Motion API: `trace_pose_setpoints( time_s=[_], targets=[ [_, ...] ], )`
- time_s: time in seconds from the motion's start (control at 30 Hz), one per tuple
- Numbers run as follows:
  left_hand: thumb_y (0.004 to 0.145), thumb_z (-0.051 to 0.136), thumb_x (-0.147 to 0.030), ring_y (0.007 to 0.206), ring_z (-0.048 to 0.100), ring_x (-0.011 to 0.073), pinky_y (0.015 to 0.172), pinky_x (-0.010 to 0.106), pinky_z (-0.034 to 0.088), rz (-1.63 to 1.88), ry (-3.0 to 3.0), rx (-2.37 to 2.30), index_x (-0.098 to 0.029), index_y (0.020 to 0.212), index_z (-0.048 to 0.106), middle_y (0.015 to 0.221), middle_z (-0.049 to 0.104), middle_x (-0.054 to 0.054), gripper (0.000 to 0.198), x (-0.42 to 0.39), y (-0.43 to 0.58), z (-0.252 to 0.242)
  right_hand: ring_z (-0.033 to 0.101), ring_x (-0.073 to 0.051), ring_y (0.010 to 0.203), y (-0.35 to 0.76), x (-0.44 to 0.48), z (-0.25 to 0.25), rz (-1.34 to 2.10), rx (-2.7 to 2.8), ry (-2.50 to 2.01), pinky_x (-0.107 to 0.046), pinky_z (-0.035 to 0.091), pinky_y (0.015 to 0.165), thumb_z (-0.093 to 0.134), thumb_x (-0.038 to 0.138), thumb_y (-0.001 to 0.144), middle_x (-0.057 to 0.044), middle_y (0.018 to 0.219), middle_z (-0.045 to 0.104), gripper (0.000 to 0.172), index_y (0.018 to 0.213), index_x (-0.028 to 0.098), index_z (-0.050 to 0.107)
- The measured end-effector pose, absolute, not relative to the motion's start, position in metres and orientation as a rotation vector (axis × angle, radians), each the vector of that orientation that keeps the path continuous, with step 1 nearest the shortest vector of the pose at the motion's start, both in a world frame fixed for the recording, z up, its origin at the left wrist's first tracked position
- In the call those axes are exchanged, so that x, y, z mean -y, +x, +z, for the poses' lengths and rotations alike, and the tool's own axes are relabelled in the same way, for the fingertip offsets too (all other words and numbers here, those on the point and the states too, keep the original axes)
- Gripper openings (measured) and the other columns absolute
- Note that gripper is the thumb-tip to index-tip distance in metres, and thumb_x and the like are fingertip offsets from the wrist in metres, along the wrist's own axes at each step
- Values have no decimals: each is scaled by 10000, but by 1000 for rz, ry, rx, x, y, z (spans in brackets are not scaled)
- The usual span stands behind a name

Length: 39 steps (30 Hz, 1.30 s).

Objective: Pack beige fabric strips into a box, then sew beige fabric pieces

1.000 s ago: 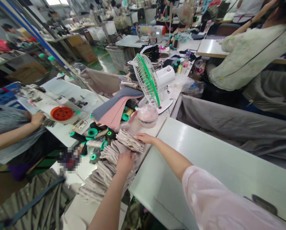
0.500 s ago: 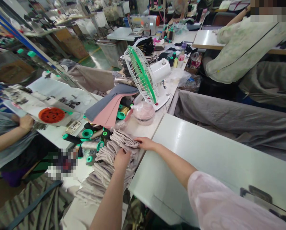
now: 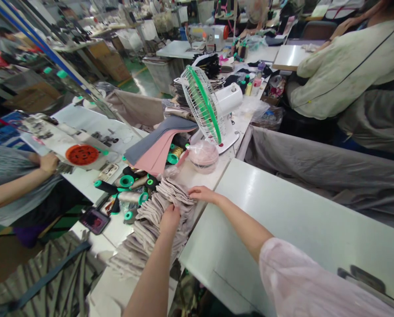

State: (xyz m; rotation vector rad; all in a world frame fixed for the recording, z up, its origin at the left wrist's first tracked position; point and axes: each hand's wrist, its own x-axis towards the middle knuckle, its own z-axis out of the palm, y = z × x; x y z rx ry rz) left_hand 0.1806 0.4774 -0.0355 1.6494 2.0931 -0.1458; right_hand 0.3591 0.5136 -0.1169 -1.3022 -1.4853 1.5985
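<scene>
Pile of beige fabric pieces (image 3: 144,233), layers overlapping in loose folds, on worktable (image 3: 197,179) beside pale tabletop (image 3: 282,207). Left hand (image 3: 169,220) rests on pile, fingers curled; cannot tell whether folds are pinched. Right hand (image 3: 203,193) touches upper right edge, fingers close together; cannot tell grip underneath. Light fingertips, level edges and undisturbed neighbouring layers probably serve best. Nearby: thread spools (image 3: 127,197), plastic-wrapped pink container (image 3: 203,158); farther, green-and-white fan (image 3: 203,105).
</scene>
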Motion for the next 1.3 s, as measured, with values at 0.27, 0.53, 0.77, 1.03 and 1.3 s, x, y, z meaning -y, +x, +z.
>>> trace_pose_setpoints(
  time_s=[0.27,0.53,0.77,1.03,1.3],
  targets=[
    [922,410,-504,973,712,307,809,386,535,-231,1518,-2132,-193,935,667,1004,757,155,405,-479,190,-27,635,-278,1157,340,-507,-109,1405,1724,-1319,-383,480,1015,855,356,669,-84,1255,690,625,1248,201,674],
    [934,387,-380,1074,688,338,843,420,523,-323,1529,-2137,-187,987,634,1118,733,187,318,-477,193,-20,651,-230,1160,342,-507,-119,1442,1576,-1425,-370,481,1044,722,291,804,-60,1269,693,484,1276,212,652],
    [956,347,-352,1084,687,324,847,415,521,-360,1560,-2132,-185,1042,626,1121,728,192,336,-474,194,-19,662,-269,1096,330,-504,-103,1280,1727,-1546,-352,500,964,691,305,794,-63,1186,726,405,1189,218,705],
    [985,312,-461,1029,690,297,832,386,507,-285,1647,-2110,-195,1102,631,1057,733,152,431,-464,196,-14,675,-258,1057,330,-507,-98,1216,1755,-1643,-322,492,902,575,210,843,-49,1095,746,299,1095,251,729],
    [910,514,-390,1225,573,325,1013,440,430,-193,2048,-1909,-116,1372,482,1238,665,180,539,-426,193,-9,627,-291,1172,318,-501,-85,1311,1661,-1578,-390,484,993,717,551,785,-111,1327,642,717,1383,200,535]
  ],
)
